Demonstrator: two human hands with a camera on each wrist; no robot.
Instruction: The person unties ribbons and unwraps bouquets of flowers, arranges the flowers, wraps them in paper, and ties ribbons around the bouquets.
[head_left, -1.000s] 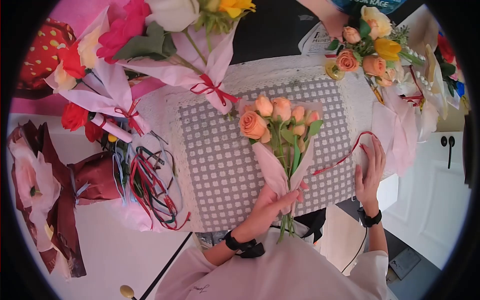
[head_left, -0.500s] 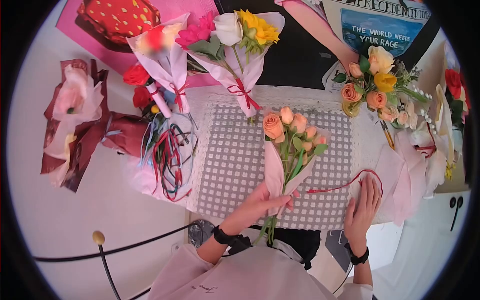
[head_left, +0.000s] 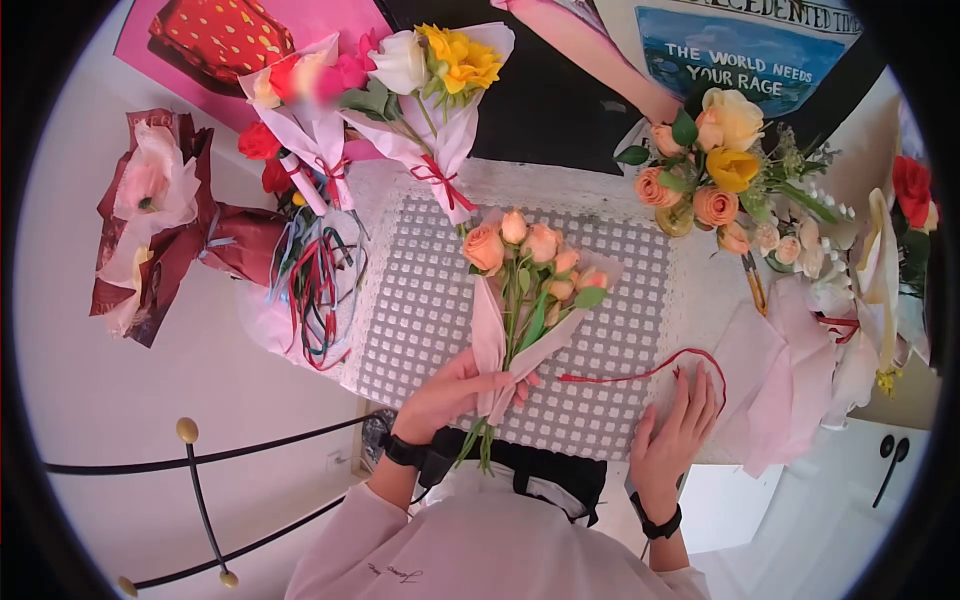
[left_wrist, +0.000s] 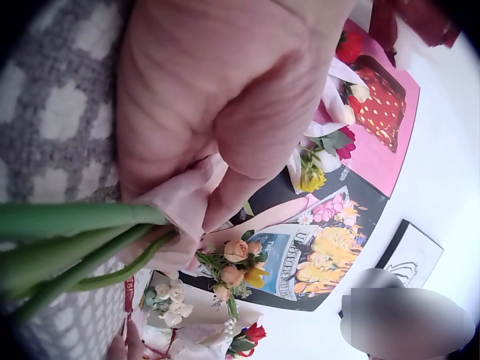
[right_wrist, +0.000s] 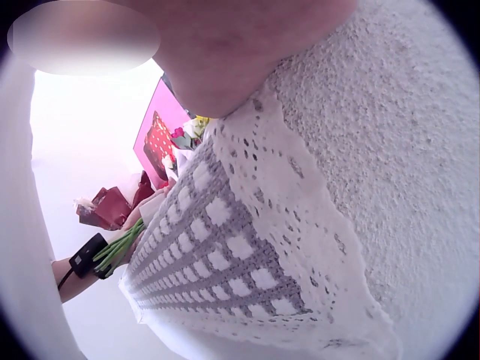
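Observation:
My left hand grips the wrapped lower part of a bouquet of peach roses. Pale pink paper folds around the flowers, and its gathered end shows beside the fingers in the left wrist view. Below the hand, bare green stems stick out toward the body. My right hand rests on the table's right side with its fingers straight. A thin red ribbon runs from the checked mat and curves around those fingertips; the part by the hand is partly hidden.
A grey-and-white checked mat covers the table. Other wrapped bouquets lie at the back left, near a bundle of ribbons. Peach and yellow flowers stand at the back right, beside pink paper. Another person's arm reaches in.
The head view has shifted, bringing more of the back wall and pictures into sight. My left hand keeps its hold on the bouquet, and my right hand stays flat beside the ribbon.

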